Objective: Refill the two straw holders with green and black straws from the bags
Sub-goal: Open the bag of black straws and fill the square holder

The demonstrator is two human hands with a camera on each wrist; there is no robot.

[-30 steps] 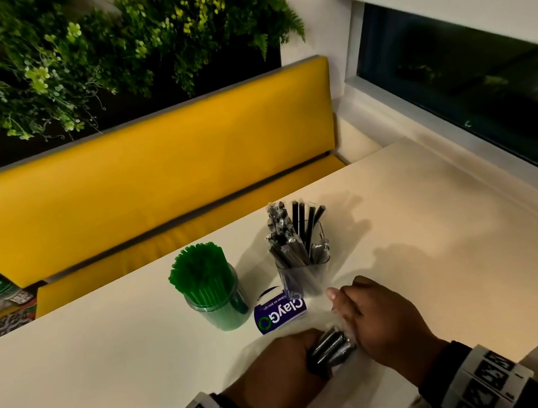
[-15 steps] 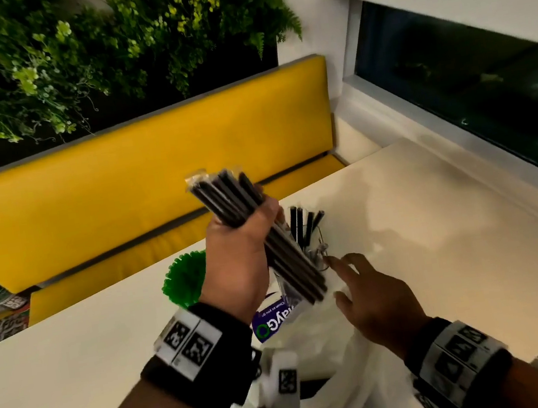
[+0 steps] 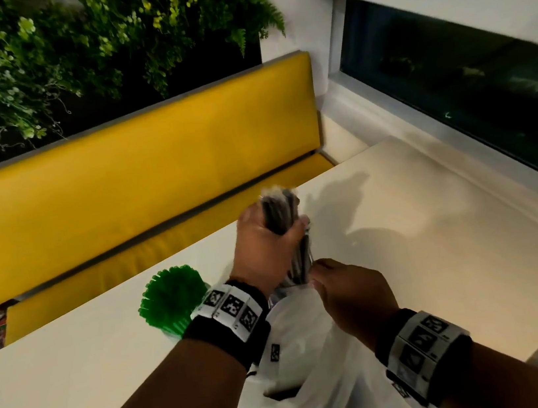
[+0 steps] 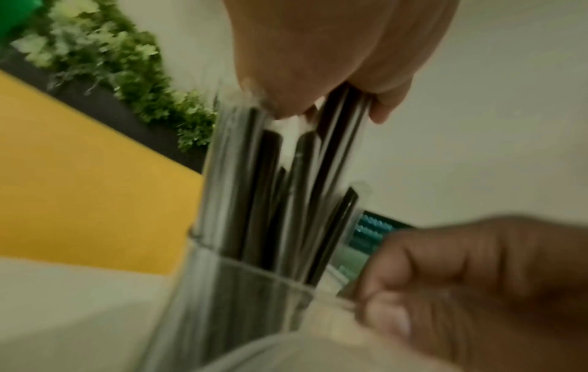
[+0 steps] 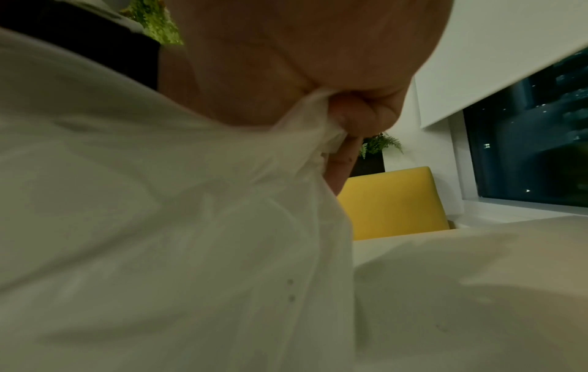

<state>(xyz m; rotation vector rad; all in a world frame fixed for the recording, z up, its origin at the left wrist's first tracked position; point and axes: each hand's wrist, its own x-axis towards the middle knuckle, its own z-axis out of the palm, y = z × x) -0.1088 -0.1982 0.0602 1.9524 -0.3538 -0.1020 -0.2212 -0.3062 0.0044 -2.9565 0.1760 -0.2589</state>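
My left hand grips a bundle of black straws upright over the table. In the left wrist view the black straws stand with their lower ends inside the clear holder, my fingers round their tops. In the head view my hands hide this holder. My right hand sits just right of it and pinches the rim of the white plastic bag; its fingers bunch the bag. The green straws fill their holder to the left.
The cream table stretches to the right toward a dark window. A yellow bench runs behind the table under a wall of plants. The bag lies between my forearms at the near edge.
My left hand lifted the black straws out of the bag, swung them up, then brought them down into the clear holder. My right hand moved in and took hold of the bag.
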